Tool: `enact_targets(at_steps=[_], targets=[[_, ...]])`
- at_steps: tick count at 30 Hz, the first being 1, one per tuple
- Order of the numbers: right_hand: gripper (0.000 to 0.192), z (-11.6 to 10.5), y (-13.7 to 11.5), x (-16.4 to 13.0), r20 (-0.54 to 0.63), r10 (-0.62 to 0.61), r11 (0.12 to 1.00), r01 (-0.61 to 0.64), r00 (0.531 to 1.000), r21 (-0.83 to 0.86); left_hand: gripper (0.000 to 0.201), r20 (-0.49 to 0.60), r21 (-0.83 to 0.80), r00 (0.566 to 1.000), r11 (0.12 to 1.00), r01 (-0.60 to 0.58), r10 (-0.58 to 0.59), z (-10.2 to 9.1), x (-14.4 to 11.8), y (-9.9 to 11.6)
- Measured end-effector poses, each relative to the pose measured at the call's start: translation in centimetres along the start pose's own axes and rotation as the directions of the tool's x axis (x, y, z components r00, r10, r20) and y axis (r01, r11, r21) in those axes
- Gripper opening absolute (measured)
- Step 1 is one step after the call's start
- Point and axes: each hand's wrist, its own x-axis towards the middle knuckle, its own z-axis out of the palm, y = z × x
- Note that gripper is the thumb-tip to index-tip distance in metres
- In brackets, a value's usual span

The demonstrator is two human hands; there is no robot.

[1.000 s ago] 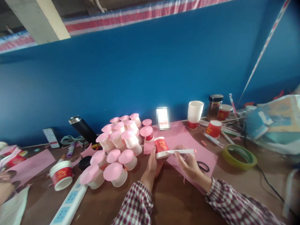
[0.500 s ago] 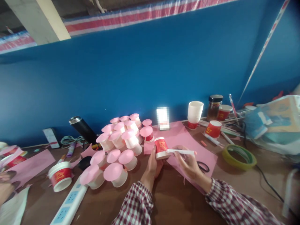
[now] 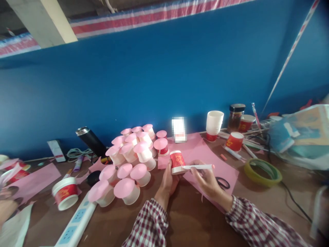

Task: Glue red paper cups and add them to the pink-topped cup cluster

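Note:
My left hand [image 3: 168, 180] is wrapped round a red paper cup [image 3: 177, 161] with gold print and a white band at its lower end. The cup is slightly tilted. In my right hand [image 3: 205, 178] is a slim white pen [image 3: 202, 167] with an orange back end, pinched between thumb and fingers. Its tip is at the white band of the cup; whether it touches, I cannot tell. Beneath the right hand lies a sheet of pink paper [image 3: 191, 145], with a black scissor handle [image 3: 223, 183] beside the wrist.
To the left stand several paper cups topped with pink paper discs [image 3: 125, 188], near a power strip [image 3: 77, 219]. Rightward are stacked cups [image 3: 214, 123], a jar [image 3: 236, 116], a tape roll [image 3: 262, 172] and a plastic bag [image 3: 303, 133]. Another person's hand [image 3: 7, 207] is at the left edge.
The pen has shifted very slightly left along the cup's white band, with the right hand. Otherwise both hands and the cup stay almost in place.

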Motion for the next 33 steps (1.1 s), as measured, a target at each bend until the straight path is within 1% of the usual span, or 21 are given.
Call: enact_targets(at_steps=[3,7,12,17,23,29,33], targets=[[0.020,0.08,0.01,-0.07,0.040,-0.011,1.000,0.012,0.999,-0.012,0.041,0.006,0.022,1.000,1.000,0.009,-0.009,-0.07,0.02,-0.09],[0.019,0.07,0.14,-0.14,0.005,-0.028,0.998,0.028,1.000,-0.064,0.040,0.033,0.039,0.999,0.999,-0.008,0.007,-0.01,-0.05,-0.08],[0.019,-0.28,-0.14,-0.21,0.076,-0.048,0.994,0.055,0.996,-0.099,0.036,0.020,0.049,0.999,0.998,-0.026,0.025,0.11,-0.06,0.08],[0.019,-0.19,-0.22,-0.34,0.038,-0.023,0.993,0.027,0.999,-0.119,0.031,0.031,0.066,0.998,0.996,-0.054,0.052,-0.04,-0.08,-0.04],[0.018,-0.23,-0.51,-0.36,0.095,-0.031,0.991,0.043,0.995,-0.130,0.030,0.056,0.079,0.994,0.992,-0.096,0.092,-0.38,0.06,-0.30],[0.018,-0.29,-0.67,-0.22,0.049,-0.022,0.995,0.026,0.999,-0.099,0.025,0.037,0.065,0.996,0.995,-0.082,0.079,0.05,-0.15,-0.10],[0.017,-0.22,-0.54,-0.22,0.054,-0.016,0.995,0.022,0.998,-0.099,0.025,0.049,0.061,0.996,0.995,-0.080,0.077,0.00,-0.16,-0.10]])
